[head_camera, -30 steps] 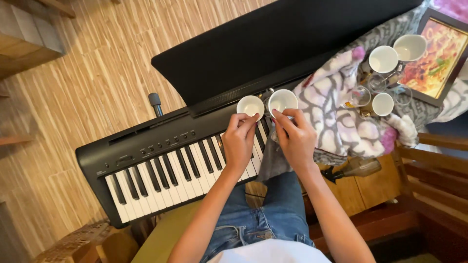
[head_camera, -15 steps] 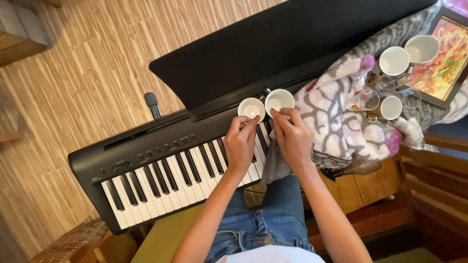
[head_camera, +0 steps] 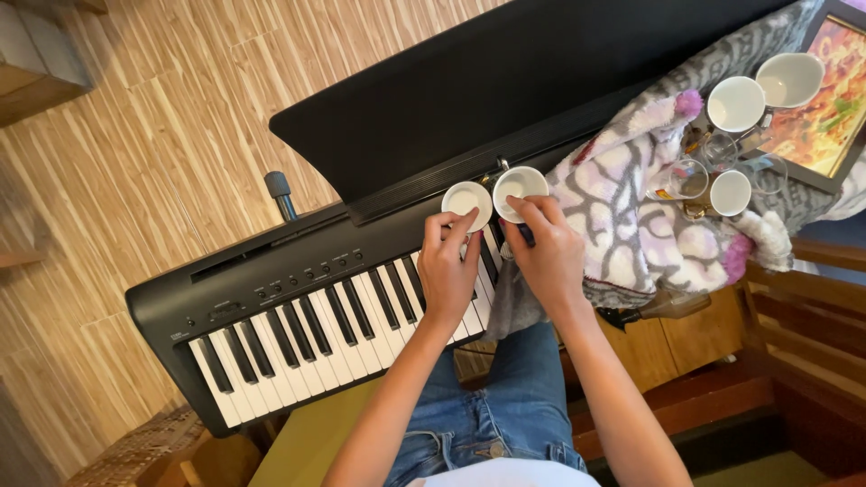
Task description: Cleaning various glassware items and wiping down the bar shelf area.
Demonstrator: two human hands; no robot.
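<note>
Two small white cups sit side by side on the top of a black electric keyboard point(head_camera: 271, 280). My left hand point(head_camera: 448, 271) grips the left cup point(head_camera: 465, 199) at its near rim. My right hand point(head_camera: 544, 252) holds the right cup point(head_camera: 520, 187) the same way. Both hands rest over the right end of the keys. The two cups almost touch each other.
A black cover point(head_camera: 505, 81) lies over the keyboard's far side. To the right a grey and purple blanket point(head_camera: 631, 216) carries three more white cups point(head_camera: 735, 104), glass cups point(head_camera: 688, 178) and a framed colourful picture point(head_camera: 830, 108). Wooden furniture point(head_camera: 794, 325) stands at the right.
The view has shifted, so the keyboard and cups appear further right and lower. My hands stay on the two cups, held close together.
</note>
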